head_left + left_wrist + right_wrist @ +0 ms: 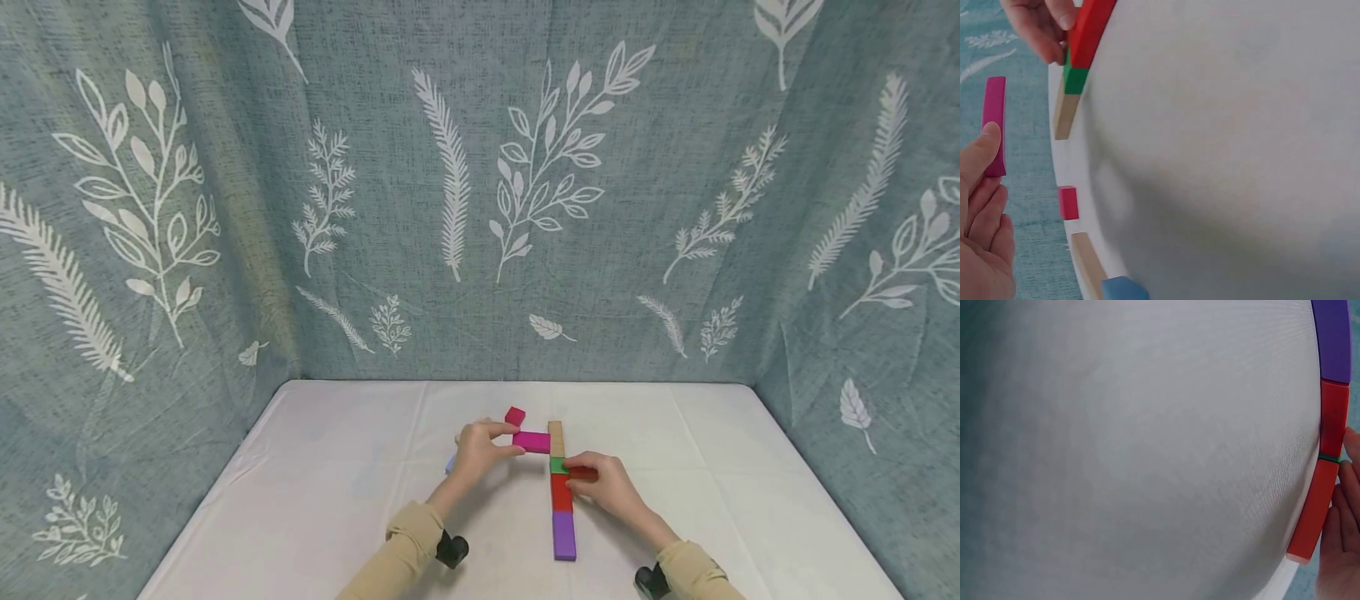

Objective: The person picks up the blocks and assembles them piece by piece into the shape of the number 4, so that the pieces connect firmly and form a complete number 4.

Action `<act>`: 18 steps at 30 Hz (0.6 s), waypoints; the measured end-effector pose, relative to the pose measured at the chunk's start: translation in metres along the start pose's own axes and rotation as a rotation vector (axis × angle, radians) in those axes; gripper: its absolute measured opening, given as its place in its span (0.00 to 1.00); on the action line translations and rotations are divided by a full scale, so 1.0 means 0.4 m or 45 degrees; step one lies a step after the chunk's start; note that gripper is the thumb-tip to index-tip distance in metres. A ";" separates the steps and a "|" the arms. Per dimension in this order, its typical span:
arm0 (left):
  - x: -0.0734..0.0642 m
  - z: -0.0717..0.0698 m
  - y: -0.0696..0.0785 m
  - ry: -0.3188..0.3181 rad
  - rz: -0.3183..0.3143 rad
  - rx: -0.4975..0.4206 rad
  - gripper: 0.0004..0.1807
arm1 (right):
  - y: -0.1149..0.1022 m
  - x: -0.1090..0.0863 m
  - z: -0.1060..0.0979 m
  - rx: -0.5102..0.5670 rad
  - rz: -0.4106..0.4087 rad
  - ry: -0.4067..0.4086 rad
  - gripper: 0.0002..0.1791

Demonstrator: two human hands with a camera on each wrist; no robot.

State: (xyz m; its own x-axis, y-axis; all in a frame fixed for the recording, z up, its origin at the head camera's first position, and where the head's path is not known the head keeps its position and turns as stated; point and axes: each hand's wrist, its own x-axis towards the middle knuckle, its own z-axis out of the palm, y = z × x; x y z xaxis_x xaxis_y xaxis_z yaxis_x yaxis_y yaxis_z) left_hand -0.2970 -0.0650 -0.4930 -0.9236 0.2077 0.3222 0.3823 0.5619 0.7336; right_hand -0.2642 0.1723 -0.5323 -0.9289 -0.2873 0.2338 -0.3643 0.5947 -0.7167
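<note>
My left hand (477, 450) pinches a magenta block (531, 442) at its left end, between thumb and fingers. The block's other end comes right up beside a plain wooden block (556, 437) in the head view. That wooden block heads a straight row with a green block (558, 465), a red block (562, 493) and a purple block (564, 536). Thumb and index finger of my right hand (611, 485) straddle an orange-red block (1313, 512), which sticks out to the right from the row near the green one. Fingertips reach the green block's edge.
Beyond the left hand lies a small pink cube (514, 416). A blue block (1124, 289) and another wooden block (1089, 265) sit to the left, mostly behind that hand in the head view. White cloth (300, 517) covers the table; a patterned curtain (480, 208) hangs around it.
</note>
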 end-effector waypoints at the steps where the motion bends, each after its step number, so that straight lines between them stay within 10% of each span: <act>1: -0.002 0.005 -0.004 0.014 0.013 0.018 0.17 | 0.000 0.000 0.000 0.001 -0.002 0.000 0.16; 9: -0.011 0.031 -0.029 0.039 0.085 0.016 0.15 | -0.004 -0.003 0.000 -0.008 0.002 0.009 0.16; 18: -0.022 0.048 -0.035 -0.053 -0.024 0.001 0.15 | -0.002 -0.003 0.000 -0.005 0.007 0.009 0.16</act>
State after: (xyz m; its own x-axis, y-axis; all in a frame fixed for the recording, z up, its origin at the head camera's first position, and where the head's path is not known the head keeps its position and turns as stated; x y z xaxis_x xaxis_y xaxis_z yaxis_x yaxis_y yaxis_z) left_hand -0.2948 -0.0593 -0.5177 -0.9312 0.2301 0.2828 0.3644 0.5666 0.7390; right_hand -0.2627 0.1720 -0.5319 -0.9313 -0.2788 0.2344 -0.3595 0.5994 -0.7152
